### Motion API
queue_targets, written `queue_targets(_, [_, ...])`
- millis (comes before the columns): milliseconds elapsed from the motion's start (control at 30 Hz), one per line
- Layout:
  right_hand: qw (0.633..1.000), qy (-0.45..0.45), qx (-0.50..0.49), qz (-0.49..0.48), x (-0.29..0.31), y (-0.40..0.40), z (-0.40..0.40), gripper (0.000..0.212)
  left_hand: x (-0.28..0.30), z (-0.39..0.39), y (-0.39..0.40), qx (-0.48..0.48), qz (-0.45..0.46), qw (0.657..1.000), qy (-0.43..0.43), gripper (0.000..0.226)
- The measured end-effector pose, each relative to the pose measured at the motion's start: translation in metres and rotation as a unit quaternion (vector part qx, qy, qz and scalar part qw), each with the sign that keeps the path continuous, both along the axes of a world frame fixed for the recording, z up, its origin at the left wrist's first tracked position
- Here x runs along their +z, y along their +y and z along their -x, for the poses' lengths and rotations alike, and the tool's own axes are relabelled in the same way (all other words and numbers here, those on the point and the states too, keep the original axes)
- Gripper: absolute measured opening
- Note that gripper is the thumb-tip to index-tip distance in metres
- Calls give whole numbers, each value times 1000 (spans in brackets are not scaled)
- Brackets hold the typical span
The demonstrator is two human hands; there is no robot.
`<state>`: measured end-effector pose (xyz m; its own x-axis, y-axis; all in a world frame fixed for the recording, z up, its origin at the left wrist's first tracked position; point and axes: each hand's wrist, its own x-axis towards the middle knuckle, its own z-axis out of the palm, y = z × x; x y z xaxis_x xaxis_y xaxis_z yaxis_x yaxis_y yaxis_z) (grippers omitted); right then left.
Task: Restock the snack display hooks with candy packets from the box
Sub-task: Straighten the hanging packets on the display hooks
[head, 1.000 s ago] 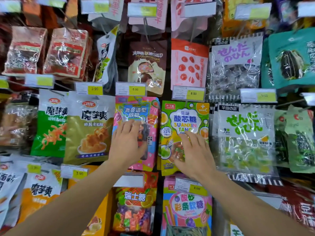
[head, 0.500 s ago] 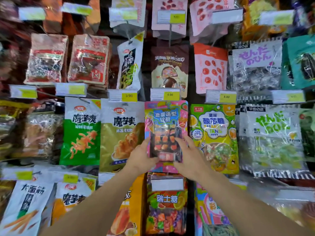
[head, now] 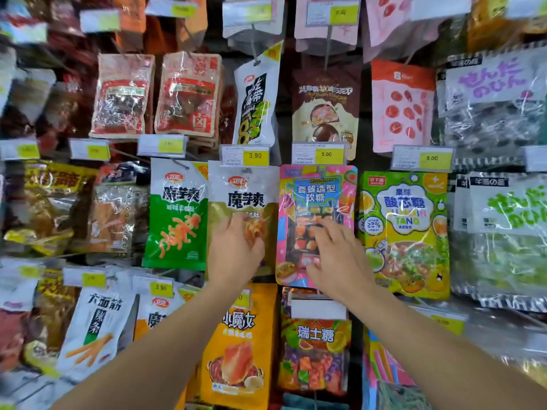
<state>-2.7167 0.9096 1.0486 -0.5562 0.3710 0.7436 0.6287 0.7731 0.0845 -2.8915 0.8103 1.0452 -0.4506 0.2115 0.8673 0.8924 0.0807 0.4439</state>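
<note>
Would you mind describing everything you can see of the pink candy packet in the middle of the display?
The pink candy packet is a glossy, flat plastic pouch with a blue label panel and a clear window showing small food-shaped sweets. It hangs upright below a 5.00 price tag, between an olive packet and a green-yellow packet. The right hand lies across its lower half, fingers spread; the left hand is on the olive packet.

Two bare forearms, slim and smooth, uncovered from the wrist all the way to the bottom of the view: one below and left of the pink candy packet (head: 318, 199), one below and right of it. Left hand (head: 236, 250) just left of that packet, right hand (head: 340, 258) against its lower half, both bare. Left fingertips (head: 241, 221) smeared by blur.
</note>
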Motion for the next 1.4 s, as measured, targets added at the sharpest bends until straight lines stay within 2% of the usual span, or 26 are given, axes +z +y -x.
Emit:
queue_targets(100, [999, 2, 44, 3, 1, -5, 17, 65, 7, 18, -15, 75, -56, 994, -56, 51])
queue_targets(233, [997, 0, 74, 2, 3, -7, 35, 63, 24, 29, -19, 7, -21, 975, -219, 56])
queue_targets(300, [997, 2, 80, -8, 3, -7, 42, 63, 29, 33, -14, -10, -5, 967, -255, 54])
queue_targets(533, [998, -14, 48, -33, 5, 5, 44, 67, 37, 53, -14, -49, -3, 965, -256, 20])
queue_targets(667, [1000, -8, 19, -22, 14, 8, 51, 72, 47, 68, -20, -75, -32, 962, -262, 19])
queue_targets(733, [1000, -1, 7, -9, 16, 6, 56, 77, 51, 76, -26, -116, -46, 948, -292, 22])
queue_targets(833, [1000, -1, -26, -6, 15, 1, 60, 81, 53, 89, -31, -188, -46, 921, -339, 12])
queue_targets(900, [999, -3, -50, -12, 15, -2, 60, 82, 56, 93, -34, -218, -34, 909, -352, 23])
queue_targets(1100, [995, -1, -99, 11, 15, -5, 61, 76, 70, 113, -44, -254, -10, 906, -338, 27])
queue_targets(1300, [993, -14, -121, 2, 24, -7, 63, 75, 88, 129, -51, -279, -16, 896, -346, 15])
queue_targets(1400, [991, -23, -133, -12, 28, -12, 63, 73, 95, 139, -51, -269, -9, 905, -328, 13])
